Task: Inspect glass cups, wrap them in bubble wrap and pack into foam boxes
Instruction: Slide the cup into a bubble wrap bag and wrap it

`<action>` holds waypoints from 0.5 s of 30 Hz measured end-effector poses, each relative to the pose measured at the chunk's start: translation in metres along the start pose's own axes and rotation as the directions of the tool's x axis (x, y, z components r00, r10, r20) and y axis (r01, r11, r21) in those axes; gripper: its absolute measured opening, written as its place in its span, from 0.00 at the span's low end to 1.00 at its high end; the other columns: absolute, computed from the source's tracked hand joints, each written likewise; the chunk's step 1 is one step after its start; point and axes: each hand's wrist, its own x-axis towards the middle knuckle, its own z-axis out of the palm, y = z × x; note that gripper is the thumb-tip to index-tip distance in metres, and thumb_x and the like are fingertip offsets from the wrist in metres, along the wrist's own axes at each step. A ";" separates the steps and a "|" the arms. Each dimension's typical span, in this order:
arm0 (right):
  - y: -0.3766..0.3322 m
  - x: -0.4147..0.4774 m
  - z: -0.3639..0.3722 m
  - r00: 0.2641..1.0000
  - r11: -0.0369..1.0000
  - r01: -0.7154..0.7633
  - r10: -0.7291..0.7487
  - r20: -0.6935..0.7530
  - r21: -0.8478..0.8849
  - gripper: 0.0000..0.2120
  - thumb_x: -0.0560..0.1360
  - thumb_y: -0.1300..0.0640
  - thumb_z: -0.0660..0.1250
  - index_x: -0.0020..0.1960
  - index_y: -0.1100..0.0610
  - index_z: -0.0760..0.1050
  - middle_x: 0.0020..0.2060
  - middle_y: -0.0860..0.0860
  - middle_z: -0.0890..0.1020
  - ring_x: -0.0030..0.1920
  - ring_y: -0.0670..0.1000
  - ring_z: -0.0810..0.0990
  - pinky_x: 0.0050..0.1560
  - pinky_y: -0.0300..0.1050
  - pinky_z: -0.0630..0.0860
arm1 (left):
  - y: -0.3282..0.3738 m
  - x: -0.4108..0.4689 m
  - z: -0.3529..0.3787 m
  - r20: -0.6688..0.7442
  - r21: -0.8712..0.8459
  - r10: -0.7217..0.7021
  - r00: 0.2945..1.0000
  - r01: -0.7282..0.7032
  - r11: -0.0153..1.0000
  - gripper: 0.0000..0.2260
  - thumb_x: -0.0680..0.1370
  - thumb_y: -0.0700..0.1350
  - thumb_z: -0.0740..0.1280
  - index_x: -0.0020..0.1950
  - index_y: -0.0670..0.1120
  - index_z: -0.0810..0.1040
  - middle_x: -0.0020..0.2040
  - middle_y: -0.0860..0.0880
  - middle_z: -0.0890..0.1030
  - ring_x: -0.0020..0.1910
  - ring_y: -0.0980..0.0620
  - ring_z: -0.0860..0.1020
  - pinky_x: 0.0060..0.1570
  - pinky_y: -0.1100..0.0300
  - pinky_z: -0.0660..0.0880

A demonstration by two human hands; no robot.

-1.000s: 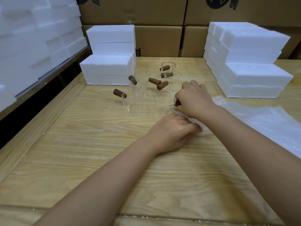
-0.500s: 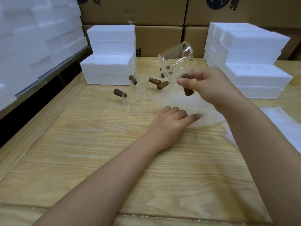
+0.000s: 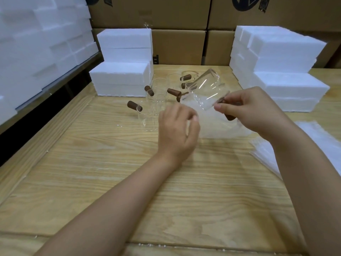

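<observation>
Tilted glass cup (image 3: 204, 89) pinched by its handle in right hand (image 3: 247, 109); left hand (image 3: 177, 130) loosely curled, empty; wooden tabletop (image 3: 92, 163); cartons (image 3: 180, 47) with illegible logos

Table (image 3: 92, 182): pale wood, visible grain, matt.
Cup (image 3: 204, 91): clear glass, smooth, glossy, catching highlights. Its handle (image 3: 229, 117): brown, matt, wood-like.
Standing cups (image 3: 147, 119): the same clear glass with the same brown handles.
Foam boxes (image 3: 121, 78): white, matt, finely granular surface.
Bubble wrap (image 3: 217, 126): translucent plastic, faint sheen.
Cartons (image 3: 177, 47): brown cardboard, matt.
</observation>
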 end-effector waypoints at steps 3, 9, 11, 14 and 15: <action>0.006 -0.005 -0.005 0.998 0.998 0.056 -0.056 0.031 0.020 0.05 0.73 0.54 0.71 0.42 0.55 0.83 0.25 0.46 0.73 0.25 0.43 0.67 0.25 0.30 0.63 | -0.001 0.009 -0.004 0.010 -0.145 -0.361 0.933 0.359 0.922 0.15 0.73 0.50 0.69 0.55 0.49 0.68 0.50 0.51 0.68 0.46 0.55 0.68 0.52 0.57 0.71; 0.005 -0.018 -0.005 0.988 0.992 0.118 -0.122 0.095 0.045 0.02 0.72 0.58 0.72 0.44 0.54 0.83 0.41 0.54 0.82 0.39 0.43 0.76 0.43 0.34 0.71 | -0.006 0.013 -0.001 0.126 -0.119 -0.475 0.871 0.488 0.865 0.08 0.77 0.45 0.68 0.39 0.55 0.75 0.30 0.63 0.73 0.30 0.63 0.70 0.33 0.71 0.64; 0.002 -0.020 -0.007 0.983 0.969 0.180 -0.173 0.060 -0.168 0.01 0.71 0.53 0.72 0.42 0.49 0.81 0.52 0.45 0.81 0.52 0.42 0.76 0.51 0.37 0.68 | -0.005 0.015 -0.002 0.090 -0.176 -0.537 0.839 0.544 0.820 0.10 0.77 0.45 0.69 0.37 0.53 0.76 0.25 0.64 0.72 0.28 0.64 0.70 0.31 0.73 0.64; -0.002 -0.025 -0.008 0.975 0.899 0.220 -0.212 0.065 -0.378 0.02 0.72 0.50 0.72 0.42 0.48 0.80 0.64 0.45 0.75 0.66 0.48 0.69 0.60 0.42 0.63 | -0.002 0.019 -0.002 0.078 -0.225 -0.576 0.814 0.578 0.785 0.07 0.77 0.45 0.70 0.39 0.46 0.80 0.25 0.59 0.71 0.27 0.62 0.69 0.32 0.72 0.66; -0.003 -0.027 -0.008 0.975 0.882 0.219 -0.211 0.065 -0.416 0.03 0.72 0.50 0.71 0.42 0.49 0.80 0.65 0.46 0.74 0.67 0.50 0.68 0.61 0.44 0.63 | -0.002 0.020 -0.002 0.077 -0.238 -0.578 0.812 0.578 0.780 0.07 0.77 0.45 0.69 0.39 0.46 0.80 0.26 0.58 0.70 0.28 0.61 0.68 0.32 0.70 0.66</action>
